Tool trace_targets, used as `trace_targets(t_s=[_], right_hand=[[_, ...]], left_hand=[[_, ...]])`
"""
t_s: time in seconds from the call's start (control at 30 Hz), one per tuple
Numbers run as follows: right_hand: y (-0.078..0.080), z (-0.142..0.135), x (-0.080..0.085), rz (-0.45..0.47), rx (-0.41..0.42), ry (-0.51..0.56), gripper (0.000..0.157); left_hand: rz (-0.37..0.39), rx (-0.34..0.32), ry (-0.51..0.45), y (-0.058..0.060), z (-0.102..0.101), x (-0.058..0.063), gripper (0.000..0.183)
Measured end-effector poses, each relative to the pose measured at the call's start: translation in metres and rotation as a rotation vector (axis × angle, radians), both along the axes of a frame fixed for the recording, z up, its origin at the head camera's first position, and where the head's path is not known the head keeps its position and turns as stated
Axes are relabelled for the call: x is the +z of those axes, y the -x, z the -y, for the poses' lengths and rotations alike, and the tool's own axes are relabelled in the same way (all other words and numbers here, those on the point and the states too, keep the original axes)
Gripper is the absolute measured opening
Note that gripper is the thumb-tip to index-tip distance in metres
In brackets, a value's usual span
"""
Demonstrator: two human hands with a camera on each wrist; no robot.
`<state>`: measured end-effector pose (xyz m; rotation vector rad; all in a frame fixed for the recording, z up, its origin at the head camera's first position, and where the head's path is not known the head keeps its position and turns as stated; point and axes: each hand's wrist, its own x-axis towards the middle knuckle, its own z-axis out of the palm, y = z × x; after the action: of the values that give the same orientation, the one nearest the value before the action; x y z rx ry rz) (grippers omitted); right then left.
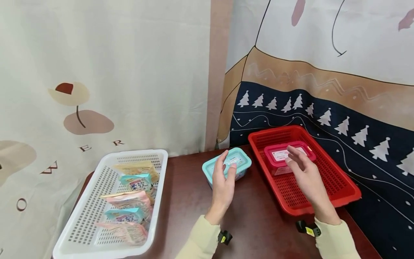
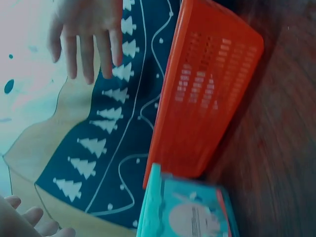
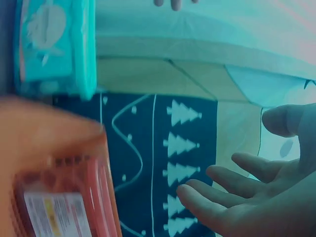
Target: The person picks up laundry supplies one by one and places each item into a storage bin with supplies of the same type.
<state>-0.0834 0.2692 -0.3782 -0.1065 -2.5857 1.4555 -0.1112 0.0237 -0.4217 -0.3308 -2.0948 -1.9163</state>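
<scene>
My left hand (image 1: 223, 183) hovers in front of a turquoise lidded plastic box (image 1: 237, 160) on the table, thumb and fingers apart and holding nothing. In the left wrist view the same box (image 2: 190, 210) stands clear of that hand's fingertips (image 2: 34, 216). Over the red basket (image 1: 343, 189) my right hand (image 1: 307, 176) is raised with spread, relaxed fingers and nothing in them. Inside that basket lies a dark pink lidded box (image 1: 278, 167), partly covered by the right hand in the head view. The right wrist view shows a gap between the right hand (image 3: 261, 187) and the pink box (image 3: 59, 212).
A white basket (image 1: 163, 172) on the left holds several soft packs (image 1: 136, 183) in yellow, turquoise and pink, standing in a row. Dark reddish wood of the table (image 1: 184, 194) shows between the baskets. Printed curtains (image 1: 155, 72) hang close behind and along the right side.
</scene>
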Motion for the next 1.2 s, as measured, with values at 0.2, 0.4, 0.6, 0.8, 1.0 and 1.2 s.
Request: trace_targets(t_s=[0.2,0.4,0.6,0.8,1.0,1.2], right_hand=[[0.001,0.031,-0.008,-0.076,0.033,0.075,0.056],[0.005,0.053,-0.015,-0.125,0.066,0.192,0.053],[0.017,0.070,-0.026,-0.106,0.054,0.221,0.052],[0.037,0.089,-0.047,-0.080,0.088,0.157,0.050],[0.056,0.105,-0.068,-0.083,0.096,0.015,0.050],[0.071,0.114,-0.081,-0.011,0.062,-0.047,0.054]], left_hand=[[-0.031,0.121,-0.001,0.001,0.019,-0.006,0.045],[-0.032,0.184,-0.001,0.000,0.032,-0.017,0.044],[0.008,0.237,-0.039,0.000,0.042,-0.029,0.044],[0.109,0.284,-0.024,0.001,0.050,-0.041,0.049],[0.222,0.295,-0.021,0.000,0.056,-0.052,0.053],[0.268,0.299,-0.004,0.000,0.059,-0.062,0.057]])
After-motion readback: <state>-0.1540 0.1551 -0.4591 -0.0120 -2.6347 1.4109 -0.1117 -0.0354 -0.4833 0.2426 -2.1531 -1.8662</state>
